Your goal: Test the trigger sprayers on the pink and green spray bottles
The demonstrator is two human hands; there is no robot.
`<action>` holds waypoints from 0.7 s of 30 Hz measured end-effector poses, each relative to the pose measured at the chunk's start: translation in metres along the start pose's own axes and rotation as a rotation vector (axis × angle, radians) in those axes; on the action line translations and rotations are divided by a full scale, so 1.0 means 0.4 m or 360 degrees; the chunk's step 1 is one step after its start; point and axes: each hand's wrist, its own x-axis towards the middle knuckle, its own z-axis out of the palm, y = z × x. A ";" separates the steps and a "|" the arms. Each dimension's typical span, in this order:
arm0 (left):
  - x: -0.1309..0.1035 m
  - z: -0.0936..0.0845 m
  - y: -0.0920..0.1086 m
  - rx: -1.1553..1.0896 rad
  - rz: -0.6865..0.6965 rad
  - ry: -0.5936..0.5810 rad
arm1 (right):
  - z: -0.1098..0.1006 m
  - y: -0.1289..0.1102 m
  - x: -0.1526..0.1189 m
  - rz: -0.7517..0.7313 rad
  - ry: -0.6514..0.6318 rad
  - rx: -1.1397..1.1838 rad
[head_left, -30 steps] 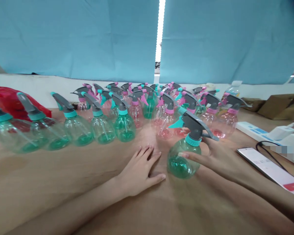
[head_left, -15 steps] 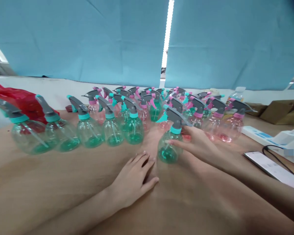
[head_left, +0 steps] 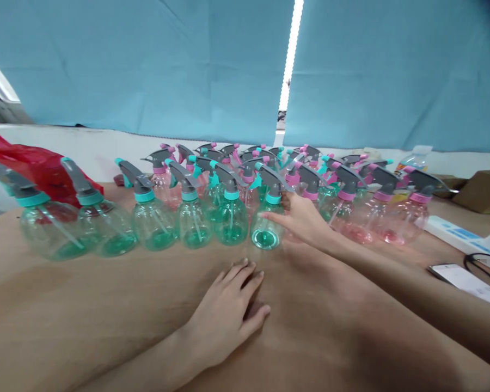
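My right hand (head_left: 306, 220) grips a green spray bottle (head_left: 266, 231) from its right side, thumb across the front. The bottle is upright at the right end of a front row of green bottles, beside another green one (head_left: 231, 220). Pink-collared bottles (head_left: 381, 209) stand to the right of my right hand, and more pink and green ones are crowded behind. My left hand (head_left: 228, 307) lies on the wooden table (head_left: 106, 316) nearer to me, fingers spread, holding nothing.
A red plastic bag (head_left: 44, 169) lies at the left behind the bottles. On the right are a white power strip (head_left: 457, 235), a phone (head_left: 469, 283) with a black cable, a brown box (head_left: 482, 190) and a clear bottle (head_left: 417, 159). A blue curtain (head_left: 147, 71) hangs behind.
My right hand has moved the green bottle away from me and slightly left, up beside the front row. My left hand has stayed on the table. The view has shifted slightly.
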 end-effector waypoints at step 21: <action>0.005 -0.012 0.001 0.0038 -0.0050 -0.0019 | -0.049 0.007 -0.049 -0.0058 0.0077 0.0084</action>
